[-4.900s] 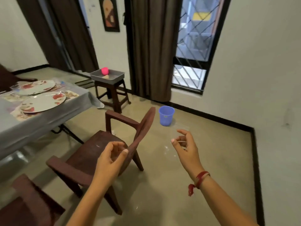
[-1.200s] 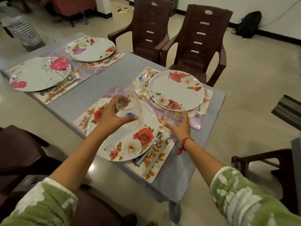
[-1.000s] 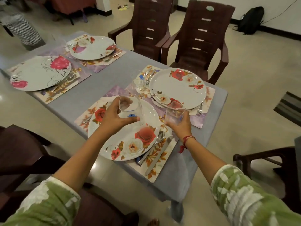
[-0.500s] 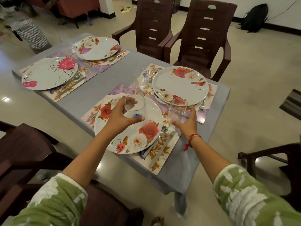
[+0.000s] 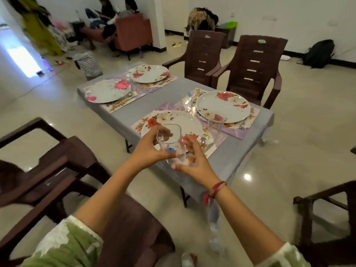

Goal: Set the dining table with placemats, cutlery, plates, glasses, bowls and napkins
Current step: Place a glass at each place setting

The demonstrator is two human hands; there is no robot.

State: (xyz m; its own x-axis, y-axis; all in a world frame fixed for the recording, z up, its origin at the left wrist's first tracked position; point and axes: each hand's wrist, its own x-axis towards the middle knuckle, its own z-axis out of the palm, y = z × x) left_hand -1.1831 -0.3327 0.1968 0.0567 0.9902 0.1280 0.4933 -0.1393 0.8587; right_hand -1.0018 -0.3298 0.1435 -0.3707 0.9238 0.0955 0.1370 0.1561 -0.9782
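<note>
I hold the clear glass above the near floral plate. My left hand grips its side, and my right hand cups its base with the fingers curved round it. 1 more tumbler stands on the worktop just beside that plate.

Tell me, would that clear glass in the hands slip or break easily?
Probably fragile: the drinking glass looks thin and clear. Likely slippery, being smooth-walled; left hand and right hand both wrap it. Taller than wide, it may tip if nudged.
</note>
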